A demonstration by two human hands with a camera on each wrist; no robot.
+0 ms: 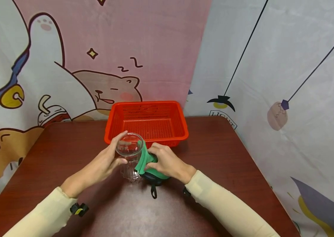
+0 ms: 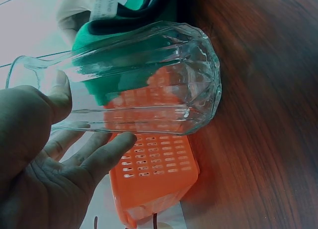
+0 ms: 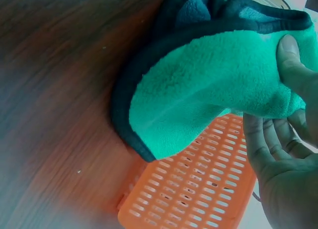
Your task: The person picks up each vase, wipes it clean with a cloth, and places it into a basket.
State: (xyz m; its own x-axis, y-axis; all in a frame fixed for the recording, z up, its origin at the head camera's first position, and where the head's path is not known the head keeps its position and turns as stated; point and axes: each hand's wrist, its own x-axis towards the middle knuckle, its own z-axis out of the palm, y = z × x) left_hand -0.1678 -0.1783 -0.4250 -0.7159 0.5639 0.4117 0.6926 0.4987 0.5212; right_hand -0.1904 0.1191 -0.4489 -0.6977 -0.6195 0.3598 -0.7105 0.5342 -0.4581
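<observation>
Left hand [image 1: 104, 164] gripping glass [image 1: 129, 154] near the rim, thumb on one side, fingers wrapped round the other; same grasp clear in left wrist view, thumb [image 2: 57, 97] on the wall by the rim, fingers [image 2: 107, 152] under it. Glass clear, ribbed, standing upright on table [image 1: 229, 158] in front of basket [image 1: 147, 122], mouth up. Right hand [image 1: 168, 163] clenched on green cloth [image 1: 144, 161], thumb and fingers pinching a folded wad of it; confirmed in right wrist view, thumb [image 3: 293, 65] pressed on top of cloth [image 3: 208, 95], remaining fingers curled beneath. Cloth green with dark edge binding, touching the right side of glass; seen through the glass wall in left wrist view as green [image 2: 99, 65] behind the ribs. Lower part of cloth bunched on the table under the right hand, dark strap trailing from beneath it toward the near edge. Basket red-orange, slotted plastic, sitting at the far edge of the dark wood table, just behind both hands. Cream sleeves on both forearms. Cartoon-print fabric backdrop behind table. Cannot tell whether cloth reaches inside the glass or only lies against the outside.
</observation>
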